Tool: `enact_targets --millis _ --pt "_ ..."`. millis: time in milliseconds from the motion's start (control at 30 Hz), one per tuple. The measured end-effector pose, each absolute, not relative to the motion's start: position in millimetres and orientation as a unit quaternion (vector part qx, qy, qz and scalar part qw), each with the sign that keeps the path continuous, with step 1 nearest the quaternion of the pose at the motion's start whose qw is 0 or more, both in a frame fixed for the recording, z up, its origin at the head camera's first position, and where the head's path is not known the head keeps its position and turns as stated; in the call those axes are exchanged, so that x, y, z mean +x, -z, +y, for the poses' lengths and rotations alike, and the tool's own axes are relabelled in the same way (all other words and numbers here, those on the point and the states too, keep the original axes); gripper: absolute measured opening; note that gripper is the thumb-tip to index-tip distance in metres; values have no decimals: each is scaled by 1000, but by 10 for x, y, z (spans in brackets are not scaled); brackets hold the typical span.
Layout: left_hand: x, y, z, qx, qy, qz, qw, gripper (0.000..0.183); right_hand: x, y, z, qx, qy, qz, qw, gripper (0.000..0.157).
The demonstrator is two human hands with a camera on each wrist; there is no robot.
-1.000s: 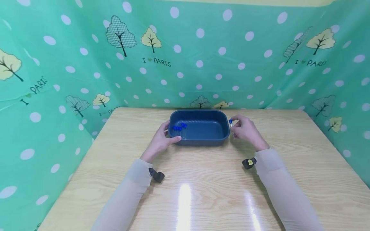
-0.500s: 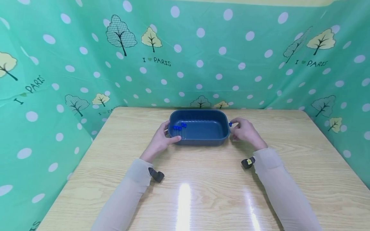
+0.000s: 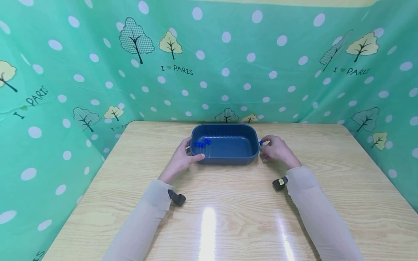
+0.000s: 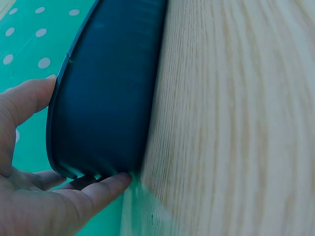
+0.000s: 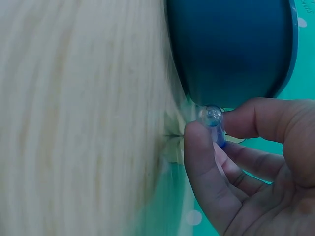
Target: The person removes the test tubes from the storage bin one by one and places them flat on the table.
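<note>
A dark blue plastic tub [image 3: 228,161] stands on the table. My left hand [image 3: 182,159] holds its left end, thumb at the near rim and fingers against the end wall; in the left wrist view the thumb touches the rim of the tub [image 4: 106,93]. Inside at the left lie several clear test tubes with blue caps [image 3: 200,144]. Just outside the tub's right end, my right hand [image 3: 277,150] pinches another blue-capped test tube [image 3: 261,143] between thumb and fingers. The right wrist view shows the rounded clear end of this test tube [image 5: 212,117].
The light wood table [image 3: 235,203] reaches back to a green dotted cloth [image 3: 225,72] hung behind and at both sides. Bright light reflections lie on its near part. Each wrist carries a small black camera [image 3: 177,198].
My right hand has moved slightly down with the test tube beside the tub's right end, and the cap sits lower. The left hand and the tub have stayed still.
</note>
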State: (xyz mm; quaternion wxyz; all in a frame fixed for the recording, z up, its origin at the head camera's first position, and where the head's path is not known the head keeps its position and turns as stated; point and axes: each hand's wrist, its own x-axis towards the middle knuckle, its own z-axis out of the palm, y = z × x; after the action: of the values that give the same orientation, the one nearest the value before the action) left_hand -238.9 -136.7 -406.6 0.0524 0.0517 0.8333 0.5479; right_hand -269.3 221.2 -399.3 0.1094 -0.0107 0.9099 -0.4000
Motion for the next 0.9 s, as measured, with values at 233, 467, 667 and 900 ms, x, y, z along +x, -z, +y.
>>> enact_targets --millis 233,467,667,900 --pt "-2386 4063 -1372 53 -551 831 54 93 -2721 4025 2208 -4 402 908 119 46" --pt "-2392 4070 -1379 51 -551 831 54 93 -2764 4054 2176 -2 402 907 122 44" --pt "-2382 4056 -1372 50 -550 832 52 93 -2784 4048 2160 3 385 915 119 45" --pt "-2390 4077 -1380 48 -551 832 52 93 -2783 4034 2149 0 364 924 120 44"
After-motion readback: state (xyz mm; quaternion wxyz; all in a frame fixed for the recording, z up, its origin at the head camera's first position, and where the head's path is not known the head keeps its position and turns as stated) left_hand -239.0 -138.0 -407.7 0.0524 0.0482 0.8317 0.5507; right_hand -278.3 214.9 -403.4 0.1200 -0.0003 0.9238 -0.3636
